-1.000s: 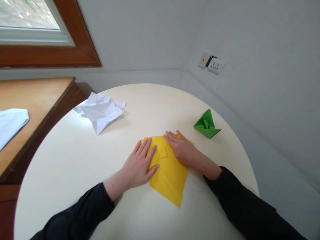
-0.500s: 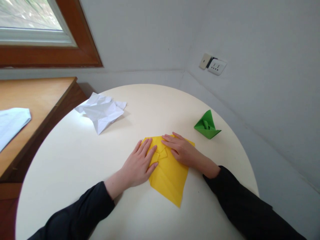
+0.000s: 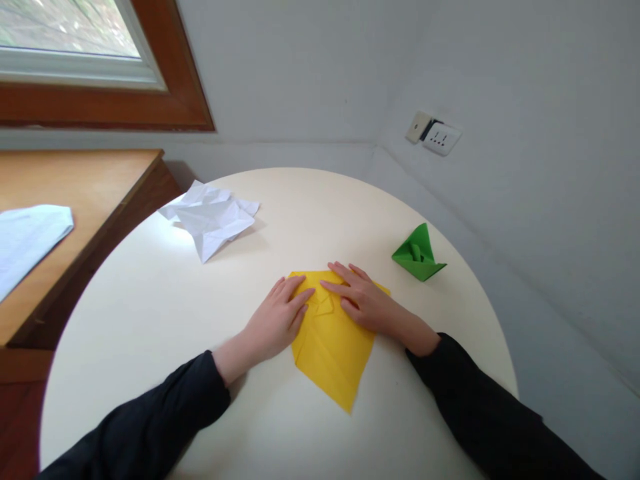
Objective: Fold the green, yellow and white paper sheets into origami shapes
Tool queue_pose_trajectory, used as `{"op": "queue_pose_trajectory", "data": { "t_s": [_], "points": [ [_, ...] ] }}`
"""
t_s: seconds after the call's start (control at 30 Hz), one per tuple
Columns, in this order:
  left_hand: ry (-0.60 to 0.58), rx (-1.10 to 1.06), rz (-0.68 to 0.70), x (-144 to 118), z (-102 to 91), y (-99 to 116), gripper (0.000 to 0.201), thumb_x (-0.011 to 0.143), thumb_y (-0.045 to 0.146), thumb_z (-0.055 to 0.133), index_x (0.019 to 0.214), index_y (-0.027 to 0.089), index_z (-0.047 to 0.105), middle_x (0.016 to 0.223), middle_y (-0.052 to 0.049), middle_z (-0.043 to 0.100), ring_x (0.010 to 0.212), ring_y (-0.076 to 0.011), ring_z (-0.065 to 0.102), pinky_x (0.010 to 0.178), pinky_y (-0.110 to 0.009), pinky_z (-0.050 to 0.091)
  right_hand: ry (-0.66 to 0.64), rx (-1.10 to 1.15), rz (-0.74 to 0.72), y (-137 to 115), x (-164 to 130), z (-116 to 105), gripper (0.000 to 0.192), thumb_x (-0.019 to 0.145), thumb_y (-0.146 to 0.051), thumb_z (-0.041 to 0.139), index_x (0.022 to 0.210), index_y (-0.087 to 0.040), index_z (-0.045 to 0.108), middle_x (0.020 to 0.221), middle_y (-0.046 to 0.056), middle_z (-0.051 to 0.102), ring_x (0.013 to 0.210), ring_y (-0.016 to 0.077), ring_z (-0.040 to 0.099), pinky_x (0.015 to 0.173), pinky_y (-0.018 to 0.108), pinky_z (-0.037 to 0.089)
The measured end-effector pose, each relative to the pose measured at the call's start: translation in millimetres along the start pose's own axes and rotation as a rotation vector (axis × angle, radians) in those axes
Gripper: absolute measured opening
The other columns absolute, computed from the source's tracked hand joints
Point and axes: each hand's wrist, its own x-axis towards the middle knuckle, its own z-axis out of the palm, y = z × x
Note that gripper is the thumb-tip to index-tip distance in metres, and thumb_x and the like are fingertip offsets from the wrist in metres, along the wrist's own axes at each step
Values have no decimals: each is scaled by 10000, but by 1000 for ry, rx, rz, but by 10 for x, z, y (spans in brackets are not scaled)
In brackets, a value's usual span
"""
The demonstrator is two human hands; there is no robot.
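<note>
Yellow folded paper [image 3: 330, 357] lies on the round table [image 3: 150, 327], its upper left and right edges partly hidden by the person's hands. Fingers extended and grasping nothing, the left hand [image 3: 275, 319] rests on 1 side, the right hand [image 3: 369, 301] on the other; neither palm shows. Between them, the small flap's [image 3: 325, 307] layers are hard to make out. Picture edges cut off the window [image 3: 65, 40] and both dark sleeves [image 3: 165, 413].
</note>
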Motion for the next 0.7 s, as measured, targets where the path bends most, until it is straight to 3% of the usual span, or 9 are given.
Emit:
{"op": "queue_pose_trajectory", "data": {
  "t_s": [0.17,0.33,0.47,0.57,0.7],
  "points": [
    [51,-206,-21,12,-48,-36,204,878,214,419,992,195,587,1191,-109,532,1130,-230,493,996,-422,410,-48,-6,-10,-7,8,-14,468,840,-104,395,1269,-243,519,1416,118,394,1315,234,339,1056,496,280],
    [65,-234,-51,2,-51,-27,139,856,215,461,962,192,548,1156,-110,521,1103,-232,485,955,-408,424,-31,-35,-5,-26,10,-6,451,830,-95,408,1240,-216,550,1400,148,409,1308,253,349,1049,507,280],
    [71,-154,-84,-3,-29,-28,130,856,225,487,970,193,539,1116,-100,516,1090,-253,469,949,-474,382,78,-23,-97,-57,15,33,417,796,-71,422,1156,-172,607,1362,159,455,1300,266,361,1044,533,271],
    [69,-139,-87,1,-29,-27,116,855,211,492,960,191,538,1084,-93,512,1060,-249,472,925,-464,387,159,71,-164,-116,37,73,353,809,-70,398,1061,-138,636,1223,140,586,1188,217,494,997,445,382],
    [83,-175,-100,4,-20,-10,105,839,215,527,936,177,526,1043,-94,510,986,-239,483,885,-429,419,257,200,-125,-222,79,119,239,836,-113,422,932,-142,639,1080,116,663,1081,198,566,956,388,438]
  ]
}}
